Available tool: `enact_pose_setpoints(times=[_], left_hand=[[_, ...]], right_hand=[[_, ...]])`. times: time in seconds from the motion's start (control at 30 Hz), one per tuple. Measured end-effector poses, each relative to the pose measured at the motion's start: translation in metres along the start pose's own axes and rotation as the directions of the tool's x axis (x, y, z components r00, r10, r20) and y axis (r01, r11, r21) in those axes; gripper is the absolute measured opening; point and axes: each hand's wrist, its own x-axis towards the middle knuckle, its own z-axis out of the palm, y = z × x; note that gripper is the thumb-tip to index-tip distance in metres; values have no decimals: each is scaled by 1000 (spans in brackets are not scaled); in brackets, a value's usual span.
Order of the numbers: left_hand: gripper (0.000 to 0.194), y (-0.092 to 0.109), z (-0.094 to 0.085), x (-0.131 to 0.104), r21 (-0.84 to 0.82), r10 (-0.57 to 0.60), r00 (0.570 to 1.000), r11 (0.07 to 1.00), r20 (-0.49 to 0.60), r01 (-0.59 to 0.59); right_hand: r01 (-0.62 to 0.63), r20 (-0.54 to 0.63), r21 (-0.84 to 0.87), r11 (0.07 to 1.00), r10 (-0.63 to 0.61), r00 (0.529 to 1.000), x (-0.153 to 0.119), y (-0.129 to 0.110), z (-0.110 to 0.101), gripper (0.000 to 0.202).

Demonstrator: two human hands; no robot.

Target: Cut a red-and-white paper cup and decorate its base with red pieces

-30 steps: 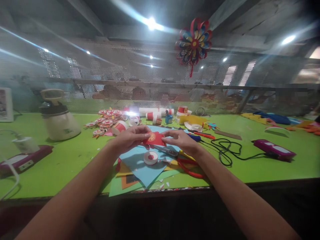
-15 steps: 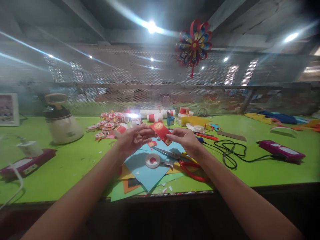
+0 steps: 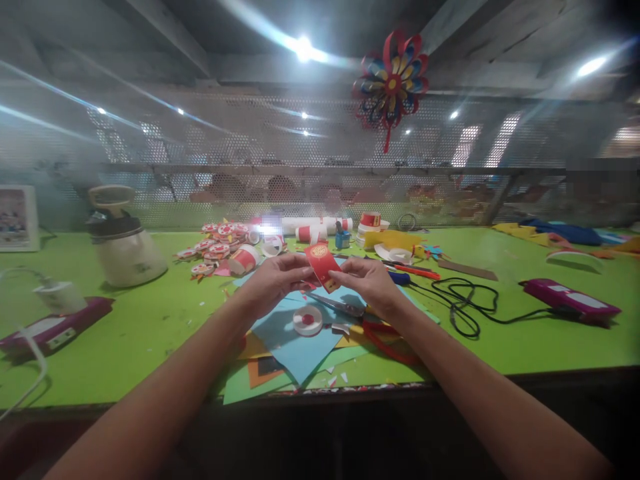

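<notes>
Between my two hands is a curved red piece of paper cup (image 3: 323, 265) with a yellow printed emblem. My left hand (image 3: 275, 283) pinches its left edge, while my right hand (image 3: 367, 283) grips the lower right edge. Below them lie sheets of blue paper (image 3: 295, 350) over orange and green ones. A white round disc (image 3: 307, 321) with a red centre rests on the blue sheet. Scissors with red handles (image 3: 387, 343) lie under my right hand, partly hidden by it.
Behind my hands are a pile of red-and-white paper pieces (image 3: 220, 243), a small blue jar (image 3: 342, 239) and cut paper cups (image 3: 370, 223). A spray bottle (image 3: 127, 250) stands left. Purple power strips (image 3: 570, 300) lie right and left, with a black cable (image 3: 460, 303).
My left hand has moved right and closed its fingers on the left edge of the red cup piece. The piece has tilted slightly; my right hand still holds it.
</notes>
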Motion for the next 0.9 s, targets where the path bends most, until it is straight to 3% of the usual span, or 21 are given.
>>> enact_pose_setpoints(times=[0.23, 0.4, 0.63, 0.73, 0.83, 0.9], left_hand=[[32, -5, 2, 0, 83, 50, 999, 995, -1, -50], [25, -9, 1, 2, 154, 76, 997, 986, -31, -70], [22, 3, 3, -4, 282, 77, 997, 956, 28, -82], [18, 5, 8, -5, 369, 77, 996, 926, 33, -84], [15, 4, 8, -3, 461, 144, 989, 880, -31, -113], [19, 2, 5, 0, 505, 226, 965, 853, -129, -132]], right_hand=[[-1, 32, -49, 999, 3, 999, 0, -1, 2, 16], [4, 47, -59, 998, -1, 999, -3, -14, 5, 13], [-45, -36, 84, 995, 48, 998, 0, -20, -6, 26], [-82, 24, 144, 986, 79, 997, 0, -21, -10, 25], [-102, 78, 181, 978, 89, 993, -2, -21, -10, 21], [-106, 82, 217, 970, 90, 993, -3, -20, -10, 18]])
